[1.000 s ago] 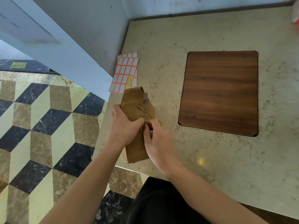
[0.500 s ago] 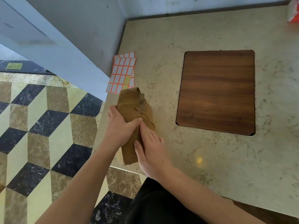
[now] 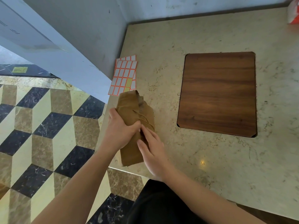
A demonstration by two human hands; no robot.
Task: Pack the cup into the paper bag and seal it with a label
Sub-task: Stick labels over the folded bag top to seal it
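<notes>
Brown paper bag (image 3: 135, 126) still in left hand (image 3: 120, 131) grip; right hand (image 3: 152, 151) now seemingly flat.

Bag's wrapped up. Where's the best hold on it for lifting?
Judging by its pose, grip the paper bag round its middle, from the left, where the left hand already wraps it. The far end looks crumpled and open; the near end looks flat.

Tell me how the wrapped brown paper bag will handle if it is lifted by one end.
The paper bag looks creased and soft, so its free near end would probably droop. The left hand wraps round a bulging middle, so the weight likely sits there. Its loose folds may spring open unless the right hand keeps them pressed flat.
</notes>
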